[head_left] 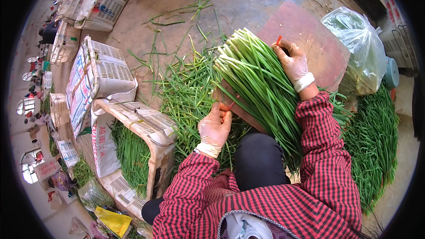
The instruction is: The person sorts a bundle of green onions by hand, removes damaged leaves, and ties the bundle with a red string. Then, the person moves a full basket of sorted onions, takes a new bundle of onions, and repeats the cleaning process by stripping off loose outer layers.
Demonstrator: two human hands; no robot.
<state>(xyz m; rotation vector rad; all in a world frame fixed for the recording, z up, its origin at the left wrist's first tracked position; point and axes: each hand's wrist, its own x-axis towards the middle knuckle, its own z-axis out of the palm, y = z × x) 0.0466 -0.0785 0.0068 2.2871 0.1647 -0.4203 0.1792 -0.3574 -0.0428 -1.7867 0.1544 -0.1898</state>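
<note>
A thick bunch of green chives (259, 75) with pale stem ends lies across a reddish-brown board (305, 31), over my knee. My left hand (214, 126), in a thin stained glove, is closed on one end of a red tie (233, 102) beside the bunch's left edge. On the other side, my gloved right hand (292, 59) pinches a red tie end that sticks up above its fingers. Whether both ends belong to one strip passing under the bunch is hidden by the stems.
Loose chive leaves (188, 88) litter the floor to the left. A tipped white crate (150, 128) holds more chives; another crate (110, 71) stands behind it. On the right are a filled clear plastic bag (358, 48), a blue round container (391, 73) and a long chive pile (372, 146).
</note>
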